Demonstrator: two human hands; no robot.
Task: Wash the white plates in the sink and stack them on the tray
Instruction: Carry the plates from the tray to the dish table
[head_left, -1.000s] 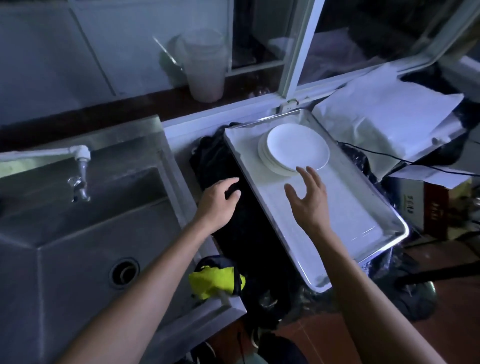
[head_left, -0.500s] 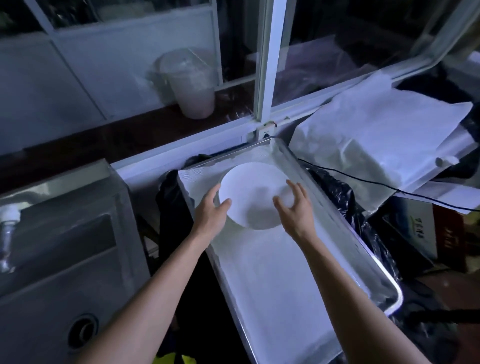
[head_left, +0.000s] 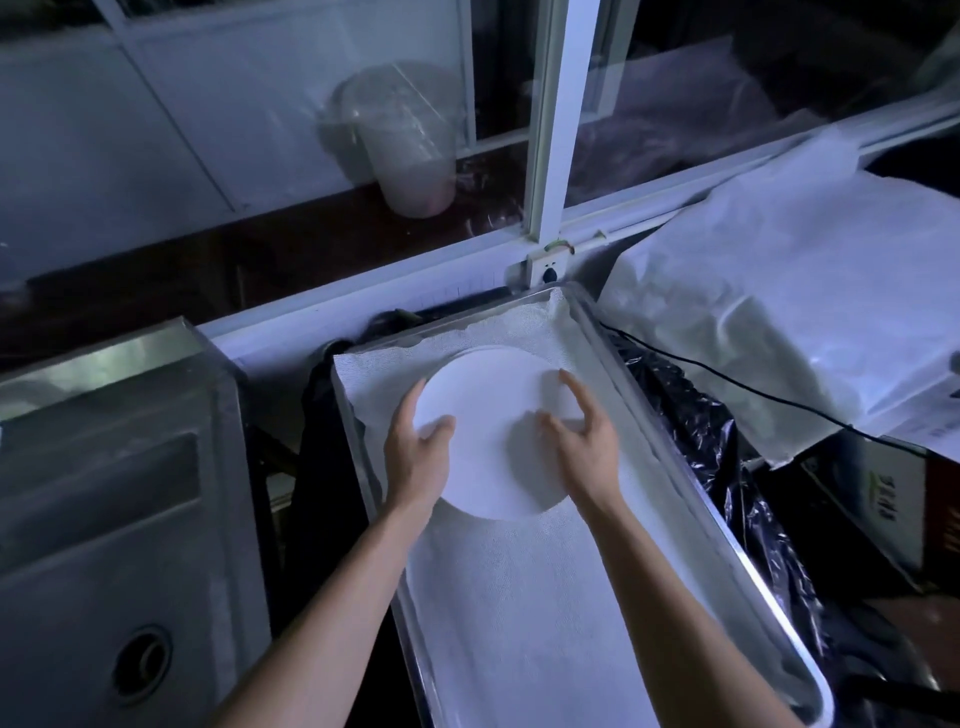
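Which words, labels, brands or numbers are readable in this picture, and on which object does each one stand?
None can be read with certainty.
Box at the right edge: green printed characters, too blurred to read.
White paper above the box: small printed lines, too small to read.
Plates and tray: no text visible.

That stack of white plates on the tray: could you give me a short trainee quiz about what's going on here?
1. True or false: both hands grip the white plates.
2. The plates are: A) in the sink; B) over the cloth-lined tray; C) on the window ledge.
3. Fill in: the left hand holds the stack's ___ edge, the right hand the opposite one.

Key: 1 true; 2 B; 3 left.
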